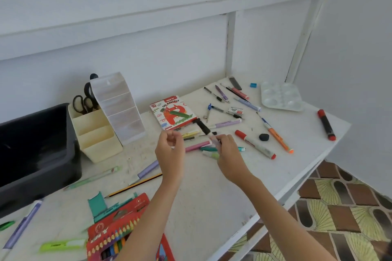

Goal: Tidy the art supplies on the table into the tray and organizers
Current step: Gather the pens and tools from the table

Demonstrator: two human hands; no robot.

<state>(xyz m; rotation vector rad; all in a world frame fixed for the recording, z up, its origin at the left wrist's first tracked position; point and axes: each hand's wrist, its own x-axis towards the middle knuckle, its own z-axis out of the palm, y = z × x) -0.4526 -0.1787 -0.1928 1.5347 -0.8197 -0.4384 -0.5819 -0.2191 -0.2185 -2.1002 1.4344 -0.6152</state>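
Roughly at the middle of the frame, two bare hands hover over a white table (212,186) strewn with pens, markers and pencils. The right hand (230,152) pinches a black-capped pen (203,127) between thumb and curled fingertips, gripping only its pale lower end. The left hand (169,148), just to the left and apart from the pen, has its fingers curled with the tips drawn close together; whether it holds anything small cannot be told.

At the left edge sits a black tray (72,154). Beside it are a cream organizer (99,144) and a clear tiered organizer (123,112) — both well left of the pen.

Risk, as a judgement: the hold is at one end only, so the heavier capped end could swing or slip out on the way left. A low carry could also brush the pink pen (197,146) and teal pen (207,149) lying directly under the hands and scatter them — or the cap could pull loose if the other hand tugs it.

The pen's long axis runs diagonally, from the right hand's fingers up toward the upper left. Its black cap points at the oil pastels box (163,112), whose lower corner it overlaps in this view.
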